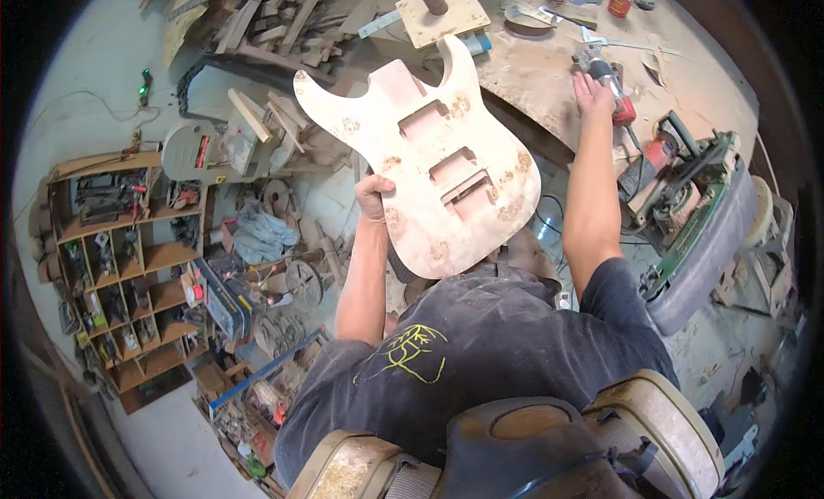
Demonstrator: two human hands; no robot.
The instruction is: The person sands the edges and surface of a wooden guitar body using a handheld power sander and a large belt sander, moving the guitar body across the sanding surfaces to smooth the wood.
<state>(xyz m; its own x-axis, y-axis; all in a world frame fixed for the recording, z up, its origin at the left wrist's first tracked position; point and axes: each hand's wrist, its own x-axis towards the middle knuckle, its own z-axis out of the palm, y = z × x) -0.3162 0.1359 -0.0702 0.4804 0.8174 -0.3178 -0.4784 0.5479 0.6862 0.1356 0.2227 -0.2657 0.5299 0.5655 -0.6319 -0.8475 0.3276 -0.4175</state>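
Note:
A pale wooden guitar body [416,190] with rectangular cavities and scattered brownish patches is held upright in front of me. My left hand [373,194] grips its left edge, thumb on the face. On the right, my right hand [592,94] is stretched out at the bench edge, palm up with fingers apart, beside a red and black power tool [621,104] with a cord hanging down; whether it touches the tool I cannot tell.
A dusty workbench [515,78] holds a caliper [631,46], cans [620,3] and a wooden board [442,23]. Machines [691,233] stand at right. At left are cubby shelving [150,256], a wood pile [283,14] and cluttered tools on the floor.

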